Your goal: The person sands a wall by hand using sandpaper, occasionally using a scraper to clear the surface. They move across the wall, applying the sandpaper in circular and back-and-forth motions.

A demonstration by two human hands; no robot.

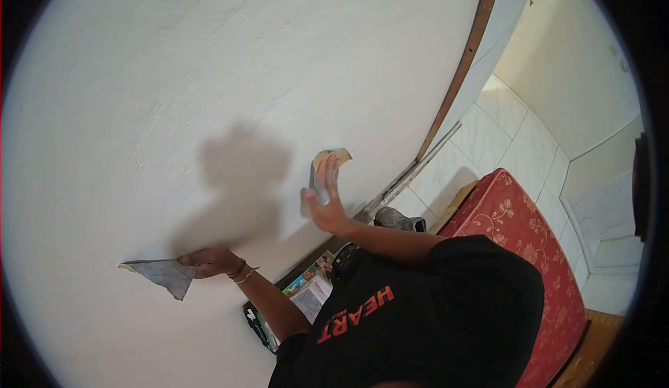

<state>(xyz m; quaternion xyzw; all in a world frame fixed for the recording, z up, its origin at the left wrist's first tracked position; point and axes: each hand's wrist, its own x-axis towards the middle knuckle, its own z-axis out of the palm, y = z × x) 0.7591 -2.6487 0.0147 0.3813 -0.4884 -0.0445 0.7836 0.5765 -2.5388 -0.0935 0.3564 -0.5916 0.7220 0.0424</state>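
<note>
A torn, roughly triangular piece of grey sandpaper (162, 275) hangs from my left hand (208, 260), which is closed on its corner. That hand is beside the white wall (125, 144) and has a dark band and a chain at the wrist. Higher up, my right hand (329, 203) holds a second piece of sandpaper (322, 158) at the wall. Its tan backing curls out past the fingertips, and grey shows between thumb and fingers. My right fingers lie fairly straight over this piece; part of it is hidden behind them.
A red flowered mattress (505, 228) is to the right. Low by the wall are books and papers (310, 297), a black bag (258, 329) and a grey bundle (394, 219). A brown wooden strip (468, 57) edges the wall above white floor tiles (453, 154).
</note>
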